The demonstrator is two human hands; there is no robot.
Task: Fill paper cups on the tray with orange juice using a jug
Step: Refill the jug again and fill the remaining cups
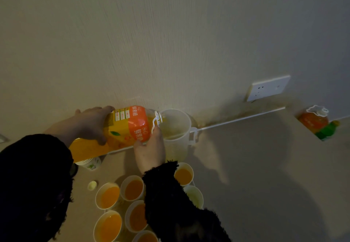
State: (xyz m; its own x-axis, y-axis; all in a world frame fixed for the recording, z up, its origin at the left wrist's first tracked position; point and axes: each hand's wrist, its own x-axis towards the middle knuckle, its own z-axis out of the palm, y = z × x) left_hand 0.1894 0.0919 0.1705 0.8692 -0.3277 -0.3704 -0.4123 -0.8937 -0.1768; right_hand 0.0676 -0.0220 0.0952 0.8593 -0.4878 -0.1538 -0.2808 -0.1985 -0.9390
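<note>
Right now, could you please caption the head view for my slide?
Left hand and right hand tip an orange juice bottle over the clear jug behind paper cups, most holding juice.

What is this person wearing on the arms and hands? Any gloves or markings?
No gloves: the left hand and right hand are bare. The left sleeve and right sleeve are black and fuzzy, with a shaggy cuff on the right. No markings show.

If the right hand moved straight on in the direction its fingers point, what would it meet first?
The juice bottle, which the right hand grips near the neck; past it, probably the wall, though depth is unclear.
</note>
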